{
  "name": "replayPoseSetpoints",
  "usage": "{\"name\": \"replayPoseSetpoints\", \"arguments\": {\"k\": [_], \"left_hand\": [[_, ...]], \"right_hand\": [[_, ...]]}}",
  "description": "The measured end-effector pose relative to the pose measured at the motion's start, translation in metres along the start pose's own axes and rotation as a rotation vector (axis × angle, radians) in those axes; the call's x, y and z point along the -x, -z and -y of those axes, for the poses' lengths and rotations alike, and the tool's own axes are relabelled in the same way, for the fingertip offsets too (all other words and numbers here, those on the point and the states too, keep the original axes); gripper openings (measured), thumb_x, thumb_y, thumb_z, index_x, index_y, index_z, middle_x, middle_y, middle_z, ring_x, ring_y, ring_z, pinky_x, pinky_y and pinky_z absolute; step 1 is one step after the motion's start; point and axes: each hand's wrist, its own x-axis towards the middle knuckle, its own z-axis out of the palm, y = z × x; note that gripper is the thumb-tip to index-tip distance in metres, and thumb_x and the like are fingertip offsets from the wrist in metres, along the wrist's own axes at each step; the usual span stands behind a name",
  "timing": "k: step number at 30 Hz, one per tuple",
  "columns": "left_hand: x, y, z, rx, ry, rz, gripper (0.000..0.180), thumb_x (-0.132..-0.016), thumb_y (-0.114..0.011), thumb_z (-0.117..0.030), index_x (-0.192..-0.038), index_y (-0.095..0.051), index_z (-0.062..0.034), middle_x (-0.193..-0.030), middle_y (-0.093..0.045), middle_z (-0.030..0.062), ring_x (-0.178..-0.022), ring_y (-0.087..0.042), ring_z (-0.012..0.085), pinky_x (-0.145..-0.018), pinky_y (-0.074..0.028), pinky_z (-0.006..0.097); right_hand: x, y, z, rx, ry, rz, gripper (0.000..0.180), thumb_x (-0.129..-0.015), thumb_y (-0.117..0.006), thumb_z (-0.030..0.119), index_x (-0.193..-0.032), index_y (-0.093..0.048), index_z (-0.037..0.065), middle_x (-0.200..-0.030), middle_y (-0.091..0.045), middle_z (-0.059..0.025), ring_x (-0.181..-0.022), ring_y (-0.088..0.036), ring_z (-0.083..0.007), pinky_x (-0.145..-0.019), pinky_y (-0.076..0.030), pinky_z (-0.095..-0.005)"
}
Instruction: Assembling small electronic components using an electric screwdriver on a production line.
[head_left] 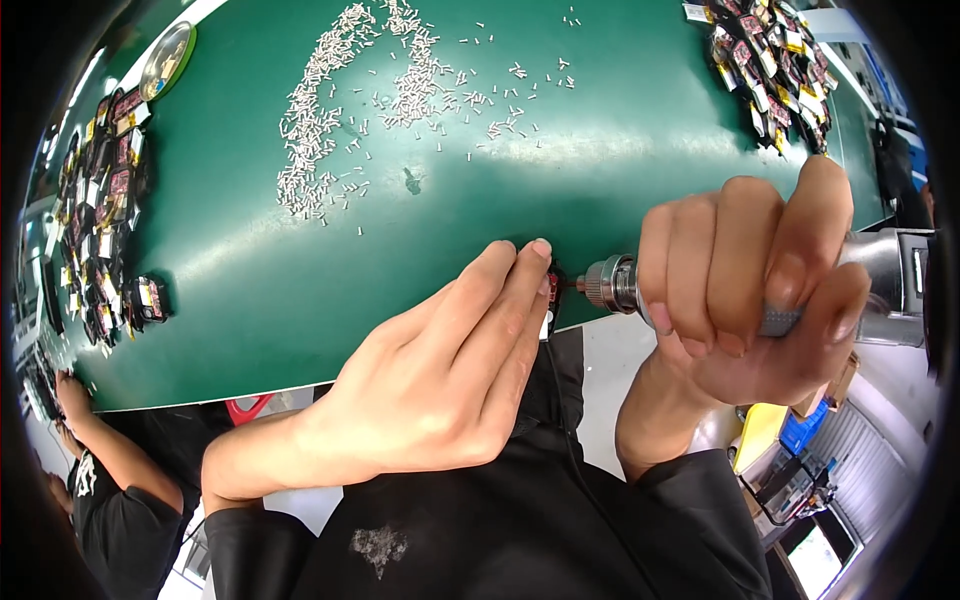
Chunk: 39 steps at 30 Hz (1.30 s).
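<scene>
My left hand (450, 370) lies at the near edge of the green table, its fingers closed round a small black part with red inside (553, 290). Most of that part is hidden behind the fingers. Wrapped round a silver power screwdriver (610, 284), my right hand (745, 285) is on the right side of the view. The tool lies nearly level, its bit pointing left at the black part; whether the tip sits in a screw is too small to tell.
Many small silver screws (310, 130) are scattered over the green table (230, 300). Piles of similar black parts stand at the left (105, 200) and far right (770, 65). One part (150, 300) lies apart. A green-rimmed round dish (168, 60) is far left. Another person's arm (120, 450) reaches in lower left.
</scene>
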Motion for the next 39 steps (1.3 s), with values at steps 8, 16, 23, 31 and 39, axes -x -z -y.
{"name": "replayPoseSetpoints", "arguments": {"k": [8, 16, 23, 31, 39], "left_hand": [[0.004, 0.014, -0.005, -0.037, 0.011, 0.076, 0.04, -0.063, -0.061, -0.006, -0.097, -0.061, 0.0143, -0.111, -0.059, 0.0268, -0.098, -0.059, 0.0345, -0.082, -0.052, 0.037], [0.038, 0.037, -0.006, 0.003, 0.205, -0.031, 0.04, -0.072, -0.058, -0.005, -0.109, -0.057, 0.0098, -0.113, -0.058, 0.0209, -0.105, -0.057, 0.0333, -0.088, -0.051, 0.039], [0.125, 0.15, 0.124, -0.641, 0.832, -0.359, 0.033, -0.083, -0.058, -0.002, -0.115, -0.052, 0.0018, -0.113, -0.057, 0.0178, -0.106, -0.051, 0.0342, -0.092, -0.041, 0.042], [0.072, 0.114, 0.108, -0.488, 0.626, -0.311, 0.027, -0.08, -0.064, 0.001, -0.107, -0.061, -0.0013, -0.111, -0.058, 0.0134, -0.101, -0.056, 0.0293, -0.087, -0.045, 0.039], [0.023, 0.053, 0.093, -0.198, 0.433, -0.128, 0.019, -0.074, -0.066, 0.004, -0.092, -0.062, 0.0009, -0.094, -0.059, 0.0105, -0.086, -0.059, 0.0281, -0.071, -0.049, 0.036]], "right_hand": [[-0.007, -0.021, -0.013, -0.072, 0.088, -0.085, 0.024, -0.093, -0.054, 0.022, -0.082, -0.038, 0.009, -0.054, -0.039, 0.0029, -0.039, -0.035, -0.0059, -0.041, -0.035, -0.0217], [-0.001, -0.017, 0.0, -0.392, 0.265, -0.061, 0.024, -0.087, -0.066, 0.017, -0.081, -0.045, 0.006, -0.047, -0.045, 0.0011, -0.035, -0.041, -0.0071, -0.033, -0.036, -0.0228], [0.029, -0.01, -0.012, -0.41, 0.19, -0.32, 0.018, -0.097, -0.047, 0.02, -0.087, -0.038, 0.009, -0.049, -0.036, 0.0024, -0.035, -0.035, -0.0069, -0.038, -0.037, -0.0218], [0.031, -0.021, -0.041, -0.503, 0.088, -0.457, 0.017, -0.095, -0.047, 0.022, -0.087, -0.042, 0.008, -0.049, -0.033, 0.002, -0.036, -0.031, -0.0086, -0.039, -0.034, -0.0256], [0.037, -0.016, -0.038, -0.524, 0.082, -0.437, 0.017, -0.096, -0.043, 0.022, -0.088, -0.042, 0.007, -0.049, -0.035, 0.0017, -0.037, -0.034, -0.0093, -0.041, -0.037, -0.027]]}}
